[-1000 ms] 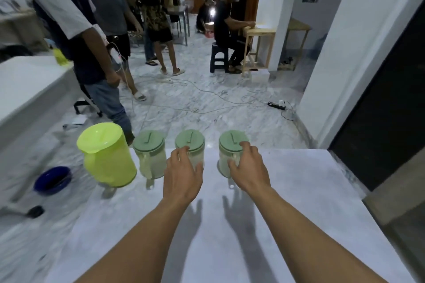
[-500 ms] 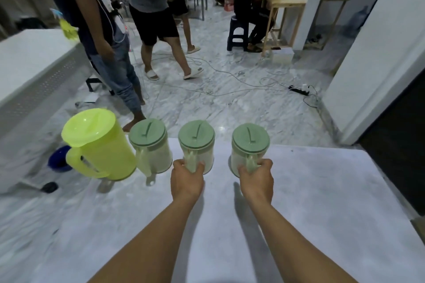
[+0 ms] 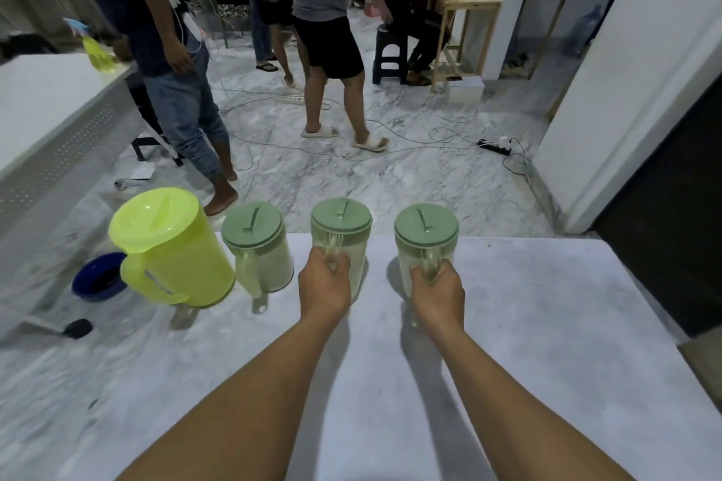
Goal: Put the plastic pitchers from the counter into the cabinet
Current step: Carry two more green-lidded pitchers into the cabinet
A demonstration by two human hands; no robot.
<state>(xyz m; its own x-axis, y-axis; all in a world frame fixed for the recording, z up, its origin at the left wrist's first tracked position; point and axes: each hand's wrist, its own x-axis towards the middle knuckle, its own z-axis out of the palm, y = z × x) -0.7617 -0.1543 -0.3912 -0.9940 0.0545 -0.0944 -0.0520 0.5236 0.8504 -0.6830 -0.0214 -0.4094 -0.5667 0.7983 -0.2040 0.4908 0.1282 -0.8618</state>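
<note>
Several plastic pitchers stand in a row along the far edge of the white counter (image 3: 547,324). A large yellow-green pitcher (image 3: 172,246) is at the left. Beside it stands a clear pitcher with a sage-green lid (image 3: 258,246), untouched. My left hand (image 3: 324,281) is shut on the handle of the middle green-lidded pitcher (image 3: 340,221). My right hand (image 3: 437,295) is shut on the handle of the right green-lidded pitcher (image 3: 426,232). Both held pitchers are upright. No cabinet is in view.
Beyond the counter is a marble floor with cables and a power strip (image 3: 496,146). Several people stand or sit there. A white table (image 3: 50,109) is at the left, a blue basin (image 3: 99,277) on the floor below. A white wall (image 3: 625,90) and dark opening lie right.
My hands went from resting on the two pitchers' sides to closing around their handles. My view has tilted down and drawn nearer to the counter.
</note>
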